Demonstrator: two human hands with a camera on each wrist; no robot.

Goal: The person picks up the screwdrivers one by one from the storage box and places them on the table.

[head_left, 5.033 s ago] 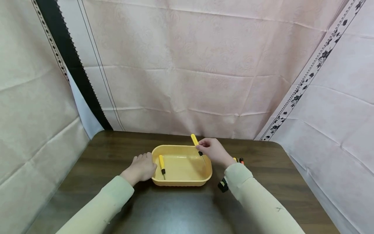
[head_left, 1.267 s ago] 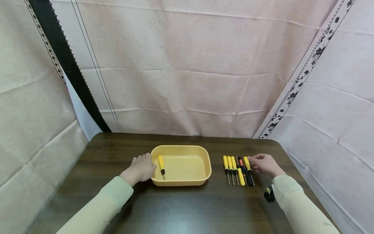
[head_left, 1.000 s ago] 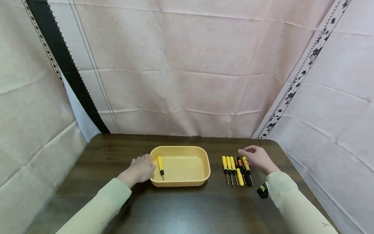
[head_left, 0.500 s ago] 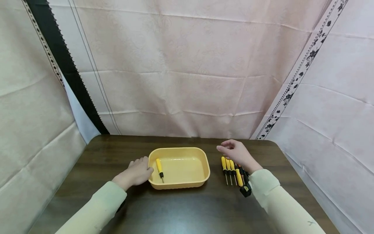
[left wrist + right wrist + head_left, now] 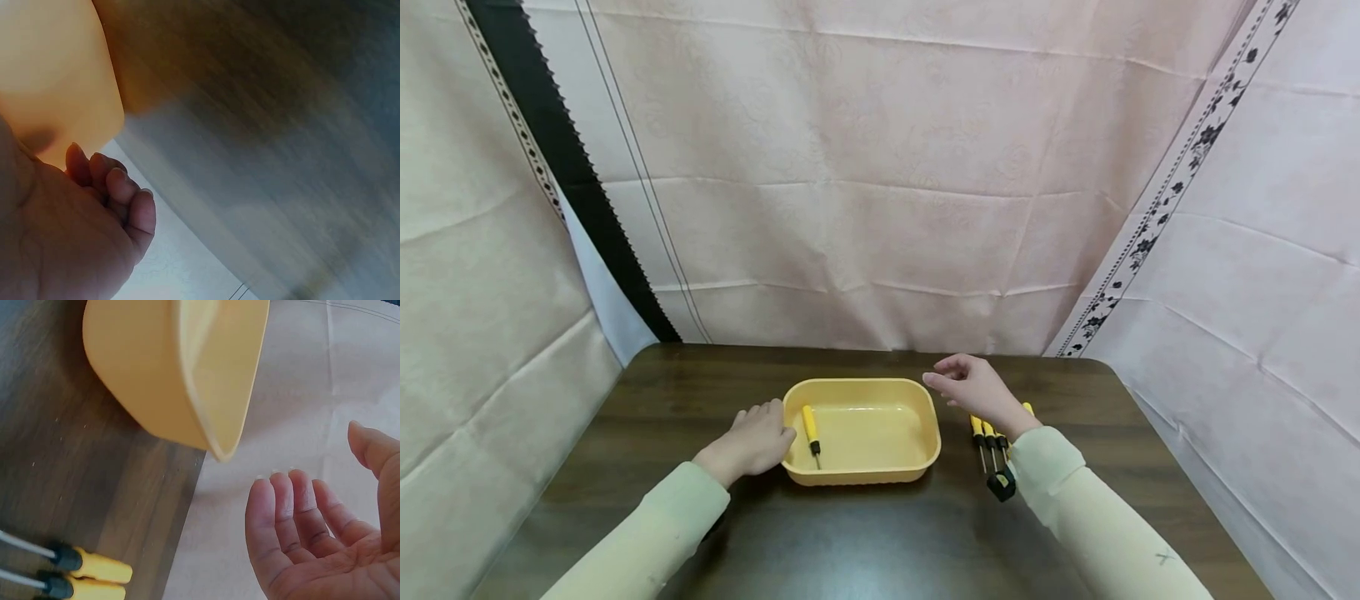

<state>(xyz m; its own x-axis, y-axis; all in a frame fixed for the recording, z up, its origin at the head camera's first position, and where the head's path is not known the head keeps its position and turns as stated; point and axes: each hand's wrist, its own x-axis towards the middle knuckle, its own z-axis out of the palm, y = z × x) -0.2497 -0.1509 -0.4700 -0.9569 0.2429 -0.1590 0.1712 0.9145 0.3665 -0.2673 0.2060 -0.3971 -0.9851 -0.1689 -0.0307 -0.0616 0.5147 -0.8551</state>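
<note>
A yellow tray [image 5: 880,475] stands on the table, with one yellow-and-black screwdriver [image 5: 810,425] lying inside near its left end. My left hand [image 5: 751,442] grips the tray's left rim; its fingers [image 5: 141,215] curl beside the wall in the left wrist view, and the thumb is out of sight there. Holding nothing, my right hand [image 5: 973,387] hovers just off the tray's far right corner, thumb and fingers apart. Below and right of that hand lie several screwdrivers [image 5: 977,429] in a row, partly covered by the wrist and its black device.
The dark wooden table [image 5: 865,542] has rounded far corners. Pale cloth [image 5: 880,208] hangs behind it and at both sides. Two yellow screwdriver handles [image 5: 103,567] show at the lower left of the right wrist view.
Five seconds ago my right hand held a screwdriver over the tray. It was then at the right end of the screwdriver row, and has since come back left with nothing in it.
</note>
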